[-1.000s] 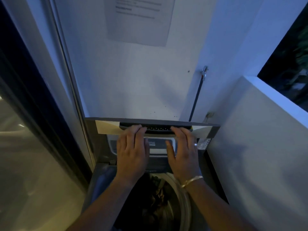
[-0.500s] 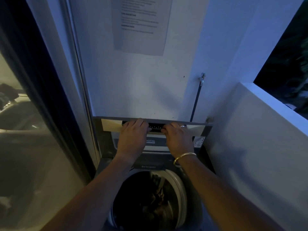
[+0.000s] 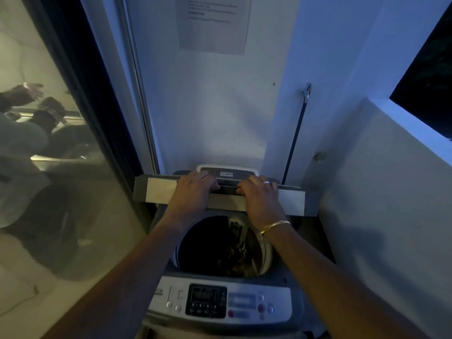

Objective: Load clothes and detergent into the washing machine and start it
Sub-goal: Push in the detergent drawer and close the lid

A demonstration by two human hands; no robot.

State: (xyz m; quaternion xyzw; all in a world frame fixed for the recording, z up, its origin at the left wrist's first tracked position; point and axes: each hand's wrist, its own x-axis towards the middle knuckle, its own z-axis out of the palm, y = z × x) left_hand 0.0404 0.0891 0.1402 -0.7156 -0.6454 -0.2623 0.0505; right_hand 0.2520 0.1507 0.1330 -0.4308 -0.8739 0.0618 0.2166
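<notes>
Both hands on the folded lid (image 3: 220, 198) of the top-loading washing machine (image 3: 281, 285): left hand (image 3: 193, 192) and right hand (image 3: 261, 196) lie side by side, fingers curled over its far edge and clamped on it, presumably so the wide panel moves evenly without twisting. Lid stands raised at the back, leaving the drum (image 3: 265, 255) open below; dark clothes (image 3: 236, 255) lie inside, though the light is too dim to judge detergent. Control panel (image 3: 220, 302) sits nearest the person, untouched.

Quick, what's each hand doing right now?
Left hand: fingers curled over the raised lid, gripping its edge.
Right hand: the same, closed on the lid beside it.
</notes>
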